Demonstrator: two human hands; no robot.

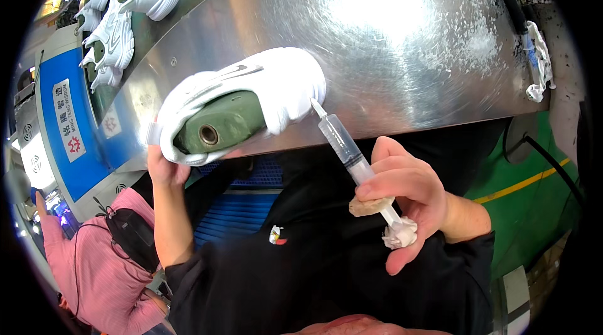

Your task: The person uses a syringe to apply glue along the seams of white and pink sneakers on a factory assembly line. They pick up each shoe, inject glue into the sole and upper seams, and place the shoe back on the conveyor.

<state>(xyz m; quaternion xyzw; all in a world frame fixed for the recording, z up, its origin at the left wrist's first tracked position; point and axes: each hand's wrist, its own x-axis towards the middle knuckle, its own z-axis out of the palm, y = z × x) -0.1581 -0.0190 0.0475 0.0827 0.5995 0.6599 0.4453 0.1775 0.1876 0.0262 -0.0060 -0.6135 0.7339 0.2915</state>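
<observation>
My left hand (164,168) grips the heel of a white sneaker (251,93) mounted on a green shoe last (217,128), held on its side at the near edge of a shiny metal table (389,40). My right hand (408,197) holds a clear plastic syringe (342,140) with its tip touching the toe end of the sneaker. A small beige lump (370,206) and a white wad (401,234) sit in the same hand around the plunger.
Several white sneakers (129,8) on lasts ride a green conveyor at the upper left, beside a blue and white machine panel (66,121). A person in a pink top (100,266) stands at lower left. A dark tool with a white rag (534,52) lies at the table's right.
</observation>
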